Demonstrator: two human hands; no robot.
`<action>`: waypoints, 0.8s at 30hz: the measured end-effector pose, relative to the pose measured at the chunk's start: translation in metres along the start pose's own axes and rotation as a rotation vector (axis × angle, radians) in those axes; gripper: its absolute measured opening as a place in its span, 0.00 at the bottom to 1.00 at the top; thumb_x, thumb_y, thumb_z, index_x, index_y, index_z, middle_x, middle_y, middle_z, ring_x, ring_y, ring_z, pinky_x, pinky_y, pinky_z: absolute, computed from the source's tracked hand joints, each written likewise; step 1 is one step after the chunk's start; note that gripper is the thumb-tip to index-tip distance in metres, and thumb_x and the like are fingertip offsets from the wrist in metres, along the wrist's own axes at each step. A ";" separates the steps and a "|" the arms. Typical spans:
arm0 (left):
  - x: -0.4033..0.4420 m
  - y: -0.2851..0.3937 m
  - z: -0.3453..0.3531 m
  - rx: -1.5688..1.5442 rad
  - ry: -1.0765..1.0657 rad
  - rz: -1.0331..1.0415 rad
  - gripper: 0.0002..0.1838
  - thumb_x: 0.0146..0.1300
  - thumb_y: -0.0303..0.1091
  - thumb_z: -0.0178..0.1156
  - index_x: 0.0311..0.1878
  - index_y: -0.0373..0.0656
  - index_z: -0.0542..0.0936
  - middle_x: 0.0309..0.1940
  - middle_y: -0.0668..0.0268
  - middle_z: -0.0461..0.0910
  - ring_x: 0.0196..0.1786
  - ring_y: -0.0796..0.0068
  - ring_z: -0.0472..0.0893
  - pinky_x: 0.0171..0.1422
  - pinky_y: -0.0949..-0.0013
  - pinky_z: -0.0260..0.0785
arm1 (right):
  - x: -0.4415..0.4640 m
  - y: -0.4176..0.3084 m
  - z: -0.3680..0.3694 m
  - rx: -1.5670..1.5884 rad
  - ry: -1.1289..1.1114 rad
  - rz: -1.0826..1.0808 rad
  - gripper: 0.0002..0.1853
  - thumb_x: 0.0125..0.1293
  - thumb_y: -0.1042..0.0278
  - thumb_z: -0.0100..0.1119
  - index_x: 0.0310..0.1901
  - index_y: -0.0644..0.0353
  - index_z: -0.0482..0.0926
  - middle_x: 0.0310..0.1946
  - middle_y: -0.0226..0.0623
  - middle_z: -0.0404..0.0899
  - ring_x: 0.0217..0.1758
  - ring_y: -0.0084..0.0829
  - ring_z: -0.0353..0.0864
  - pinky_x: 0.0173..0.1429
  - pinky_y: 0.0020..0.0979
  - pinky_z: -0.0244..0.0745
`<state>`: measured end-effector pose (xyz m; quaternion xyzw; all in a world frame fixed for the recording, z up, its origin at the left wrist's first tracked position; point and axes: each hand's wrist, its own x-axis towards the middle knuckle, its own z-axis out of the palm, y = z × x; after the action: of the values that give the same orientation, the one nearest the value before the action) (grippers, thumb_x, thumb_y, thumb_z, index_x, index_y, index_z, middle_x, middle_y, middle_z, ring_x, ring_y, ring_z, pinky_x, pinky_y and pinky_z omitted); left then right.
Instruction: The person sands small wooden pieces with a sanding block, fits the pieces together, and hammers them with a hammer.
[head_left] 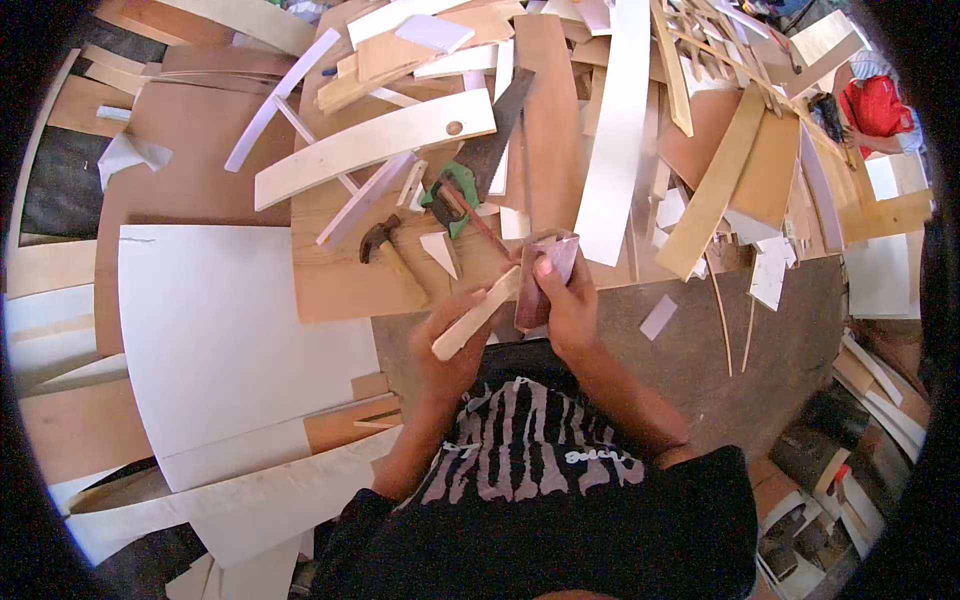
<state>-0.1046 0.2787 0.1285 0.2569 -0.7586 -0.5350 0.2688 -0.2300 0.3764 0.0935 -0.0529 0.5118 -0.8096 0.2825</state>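
Note:
My left hand (446,347) is closed around a short, pale wooden strip (474,318) with a rounded end, held at a slant in front of my chest. Beside it, my right hand (573,312) grips a folded reddish-brown sheet of sandpaper (535,293), thumb pressed on its lighter side. The strip's upper end is close to the sandpaper; whether they touch I cannot tell. On the bench just beyond lie a claw hammer (398,262), a handsaw (500,130) with a green handle, and a small white wedge (440,254).
Long boards and offcuts are heaped over the workbench (335,285), among them a pale board with a hole (375,150) and a long white plank (612,140). A large white panel (240,340) lies at left. Near the right edge sits a person in red (880,108).

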 end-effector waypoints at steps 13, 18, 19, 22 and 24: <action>0.025 -0.004 -0.085 0.150 0.019 0.676 0.19 0.46 0.28 0.79 0.42 0.43 0.84 0.40 0.61 0.88 0.46 0.60 0.88 0.50 0.62 0.82 | -0.026 -0.027 0.091 -0.676 -0.143 -0.200 0.24 0.70 0.58 0.63 0.58 0.66 0.72 0.45 0.48 0.79 0.45 0.40 0.81 0.52 0.38 0.76; 0.026 -0.020 -0.110 0.135 0.121 0.721 0.17 0.44 0.25 0.78 0.38 0.45 0.83 0.36 0.62 0.88 0.40 0.63 0.89 0.45 0.65 0.82 | -0.029 -0.030 0.140 -0.927 -0.069 -0.334 0.25 0.68 0.55 0.63 0.58 0.66 0.72 0.45 0.54 0.78 0.46 0.51 0.80 0.52 0.44 0.75; 0.026 -0.024 -0.116 0.105 0.196 0.727 0.17 0.44 0.25 0.78 0.37 0.46 0.82 0.35 0.62 0.87 0.38 0.64 0.89 0.44 0.66 0.82 | -0.035 -0.018 0.142 -0.929 -0.066 -0.350 0.25 0.68 0.54 0.64 0.57 0.66 0.73 0.44 0.55 0.77 0.46 0.52 0.79 0.52 0.45 0.75; 0.035 -0.034 -0.139 0.113 0.217 0.714 0.17 0.43 0.25 0.78 0.36 0.46 0.82 0.34 0.62 0.87 0.36 0.66 0.88 0.42 0.67 0.81 | -0.034 0.002 0.161 -0.987 -0.037 -0.442 0.23 0.67 0.56 0.64 0.53 0.67 0.74 0.41 0.51 0.78 0.43 0.48 0.79 0.48 0.43 0.74; 0.031 -0.043 -0.145 0.009 0.129 0.732 0.18 0.43 0.24 0.79 0.37 0.45 0.82 0.33 0.61 0.87 0.34 0.66 0.88 0.39 0.67 0.81 | -0.030 0.000 0.177 -1.038 0.012 -0.559 0.20 0.67 0.59 0.65 0.50 0.67 0.75 0.37 0.48 0.78 0.38 0.43 0.79 0.44 0.40 0.74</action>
<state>-0.0238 0.1476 0.1326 0.0028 -0.7841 -0.3827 0.4887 -0.1382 0.2503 0.1827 -0.3124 0.8095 -0.4970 -0.0073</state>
